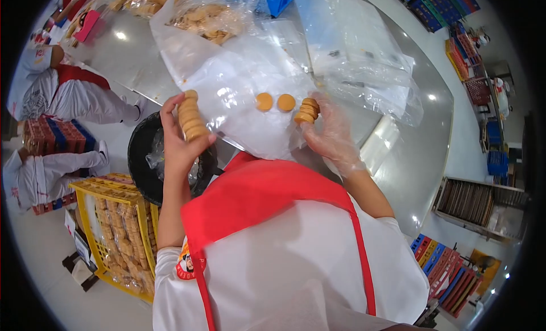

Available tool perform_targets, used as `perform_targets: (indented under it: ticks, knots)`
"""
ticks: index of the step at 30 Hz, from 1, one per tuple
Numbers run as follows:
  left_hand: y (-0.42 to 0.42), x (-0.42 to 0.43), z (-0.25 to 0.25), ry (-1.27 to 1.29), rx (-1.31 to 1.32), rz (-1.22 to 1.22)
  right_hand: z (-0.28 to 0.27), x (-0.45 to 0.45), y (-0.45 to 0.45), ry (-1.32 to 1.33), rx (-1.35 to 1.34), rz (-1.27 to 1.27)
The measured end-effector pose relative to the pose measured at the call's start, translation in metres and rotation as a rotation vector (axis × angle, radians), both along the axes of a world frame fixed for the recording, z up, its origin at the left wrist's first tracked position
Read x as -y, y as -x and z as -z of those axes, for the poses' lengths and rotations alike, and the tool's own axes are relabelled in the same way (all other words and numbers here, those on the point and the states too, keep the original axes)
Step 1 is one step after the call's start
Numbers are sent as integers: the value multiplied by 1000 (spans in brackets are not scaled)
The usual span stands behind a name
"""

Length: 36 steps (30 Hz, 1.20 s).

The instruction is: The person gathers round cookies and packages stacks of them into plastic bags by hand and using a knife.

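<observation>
My left hand [185,129], bare, is closed round the ends of a long stack of round cookies [192,116], held above the left edge of a white plastic sheet [227,83]. In a clear plastic glove, my right hand [329,129] grips a shorter stack of cookies [307,110] between thumb and fingers. Two loose cookies lie side by side on the sheet between my hands, a left one [264,102] and a right one [286,102]. Beyond them a clear bag [207,21] holds a heap of cookies.
Flat clear plastic bags [355,41] lie on the metal table [424,143], with a plastic roll [380,143] nearer me. A black bin [145,146] and a yellow crate [88,217] of packed cookies stand at left. Co-workers in white [85,95] are further left.
</observation>
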<state>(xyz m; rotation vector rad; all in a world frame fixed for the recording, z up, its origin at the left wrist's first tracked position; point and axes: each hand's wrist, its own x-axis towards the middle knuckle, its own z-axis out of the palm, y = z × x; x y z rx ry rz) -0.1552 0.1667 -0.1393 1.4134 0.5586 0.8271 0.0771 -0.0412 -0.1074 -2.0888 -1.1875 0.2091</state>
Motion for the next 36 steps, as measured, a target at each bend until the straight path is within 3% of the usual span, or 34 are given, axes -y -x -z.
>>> perform_targets:
  ticks: [8,11,16,19,22,23,25,28,30,36]
  knots:
    - [-51,-31,41,-701,-314,-236,30,-1,-6,28,264,-28]
    - [-55,-35,58,-774,-612,-180,46,-1,-7,48,297,-36]
    - [-55,-32,56,-791,-637,-182,42,3,-5,27,300,-25]
    - [-56,-29,50,-762,-562,-238,38,0,-4,195,164,56]
    - [-47,-23,44,-807,-490,-335,12,-1,6,129,43,87]
    - [-44,-21,40,-843,-471,-371,9,-2,7,-22,35,29]
    - [-38,-15,24,-873,-346,-260,6,-4,9,-325,17,-87]
    - [-41,-5,-16,-725,-156,64,-8,-13,14,-441,-213,-282]
    - [-45,2,-39,-594,-106,287,-17,-23,20,-441,-209,-322]
    - [-53,17,-56,-325,48,400,-32,-35,30,-388,-457,-445]
